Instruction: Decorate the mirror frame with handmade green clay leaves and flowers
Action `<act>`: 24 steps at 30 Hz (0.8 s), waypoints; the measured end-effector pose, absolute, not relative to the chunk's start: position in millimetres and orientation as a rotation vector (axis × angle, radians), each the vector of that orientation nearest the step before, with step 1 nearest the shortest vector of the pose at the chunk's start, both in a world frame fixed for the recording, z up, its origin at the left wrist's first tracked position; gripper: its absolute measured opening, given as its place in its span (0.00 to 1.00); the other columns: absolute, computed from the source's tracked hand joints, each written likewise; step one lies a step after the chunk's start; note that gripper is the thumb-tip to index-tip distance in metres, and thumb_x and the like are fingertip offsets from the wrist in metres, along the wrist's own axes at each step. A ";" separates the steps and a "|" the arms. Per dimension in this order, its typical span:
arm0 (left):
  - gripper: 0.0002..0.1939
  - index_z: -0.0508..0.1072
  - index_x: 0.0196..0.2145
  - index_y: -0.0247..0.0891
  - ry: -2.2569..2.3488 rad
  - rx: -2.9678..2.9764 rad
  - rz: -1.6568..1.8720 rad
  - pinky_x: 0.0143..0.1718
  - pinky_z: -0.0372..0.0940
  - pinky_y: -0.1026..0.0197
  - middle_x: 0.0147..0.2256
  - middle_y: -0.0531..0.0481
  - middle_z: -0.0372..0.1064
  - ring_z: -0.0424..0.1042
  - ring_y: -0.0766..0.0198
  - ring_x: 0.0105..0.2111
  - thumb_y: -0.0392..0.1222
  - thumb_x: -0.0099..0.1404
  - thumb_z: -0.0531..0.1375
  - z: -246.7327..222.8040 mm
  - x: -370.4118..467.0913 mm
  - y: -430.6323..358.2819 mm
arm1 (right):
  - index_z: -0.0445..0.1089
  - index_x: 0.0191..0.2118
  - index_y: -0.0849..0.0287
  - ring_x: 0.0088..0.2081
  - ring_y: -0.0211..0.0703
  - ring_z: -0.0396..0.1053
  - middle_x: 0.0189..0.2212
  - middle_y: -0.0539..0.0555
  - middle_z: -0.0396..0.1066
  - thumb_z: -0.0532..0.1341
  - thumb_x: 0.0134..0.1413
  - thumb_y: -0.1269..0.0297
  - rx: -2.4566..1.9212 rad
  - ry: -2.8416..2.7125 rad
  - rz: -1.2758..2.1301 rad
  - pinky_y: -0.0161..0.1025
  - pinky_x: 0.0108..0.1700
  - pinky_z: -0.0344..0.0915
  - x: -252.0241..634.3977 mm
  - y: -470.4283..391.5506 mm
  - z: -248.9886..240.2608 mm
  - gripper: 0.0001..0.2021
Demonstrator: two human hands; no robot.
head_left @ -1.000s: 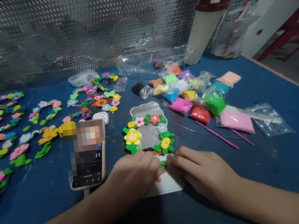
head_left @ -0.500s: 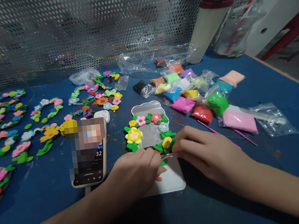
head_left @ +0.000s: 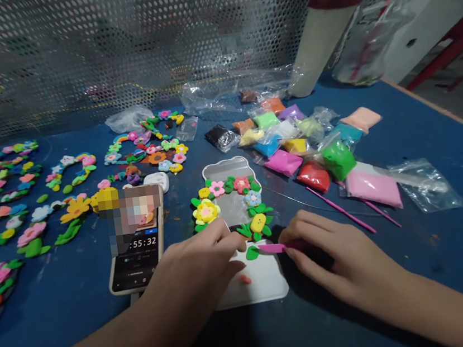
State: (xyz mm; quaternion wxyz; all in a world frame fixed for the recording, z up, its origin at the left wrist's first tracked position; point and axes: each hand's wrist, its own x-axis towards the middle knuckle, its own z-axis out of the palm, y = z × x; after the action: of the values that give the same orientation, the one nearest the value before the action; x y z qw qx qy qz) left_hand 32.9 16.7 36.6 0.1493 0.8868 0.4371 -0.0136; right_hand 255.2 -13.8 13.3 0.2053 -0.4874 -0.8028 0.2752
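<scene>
Head cam: right hand [head_left: 329, 246] has a pink clay tool [head_left: 273, 248] pinched tight, tip right at a green leaf [head_left: 252, 252] on the white panel [head_left: 264, 282] below the flower-trimmed mirror [head_left: 231, 207]. Left hand [head_left: 202, 258]'s half-curled over that panel; can't tell if it's gripping anything.

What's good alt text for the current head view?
A person's right hand holds a pink tool, its tip at a green leaf shape on a white panel below a flower-trimmed mirror; the left hand is over the panel's left side. Around them on a blue table: a phone, colored packets, flower-decorated pieces.
</scene>
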 end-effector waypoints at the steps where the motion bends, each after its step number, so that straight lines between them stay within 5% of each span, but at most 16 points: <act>1: 0.07 0.68 0.35 0.46 1.260 2.533 -0.042 0.22 0.55 0.65 0.34 0.58 0.66 0.70 0.66 0.26 0.37 0.59 0.61 37.5 31.2 17.8 | 0.65 0.38 0.56 0.31 0.39 0.65 0.33 0.52 0.64 0.52 0.59 0.69 -1.363 -2.238 0.758 0.36 0.31 0.61 254.5 -16.0 11.0 0.06; 7: 0.08 0.66 0.39 0.45 1.202 2.474 0.031 0.29 0.60 0.64 0.39 0.55 0.65 0.71 0.62 0.37 0.37 0.61 0.59 32.3 23.2 25.2 | 0.68 0.43 0.56 0.25 0.38 0.62 0.28 0.51 0.64 0.54 0.60 0.64 -1.233 -2.392 0.352 0.34 0.24 0.55 244.1 -22.8 -5.6 0.09; 16: 0.05 0.67 0.32 0.40 1.164 2.855 0.261 0.21 0.51 0.64 0.31 0.54 0.63 0.65 0.66 0.29 0.40 0.66 0.54 28.7 18.1 26.8 | 0.72 0.37 0.58 0.22 0.37 0.59 0.23 0.50 0.66 0.53 0.59 0.68 -1.113 -2.525 0.082 0.35 0.22 0.47 221.1 -5.9 -1.2 0.10; 24: 0.07 0.67 0.29 0.38 1.097 2.999 0.258 0.20 0.47 0.62 0.27 0.53 0.60 0.61 0.66 0.25 0.36 0.65 0.53 28.8 18.2 24.5 | 0.72 0.37 0.58 0.26 0.37 0.63 0.27 0.51 0.69 0.50 0.62 0.66 -0.986 -2.533 0.149 0.33 0.25 0.54 227.3 -10.3 -7.1 0.12</act>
State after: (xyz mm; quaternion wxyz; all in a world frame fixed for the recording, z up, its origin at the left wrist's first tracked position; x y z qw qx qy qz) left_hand 18.2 24.5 28.8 -0.0309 0.9356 0.3424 0.0806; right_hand 227.3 -10.3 -7.1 0.2084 -0.3542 -0.9101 0.0536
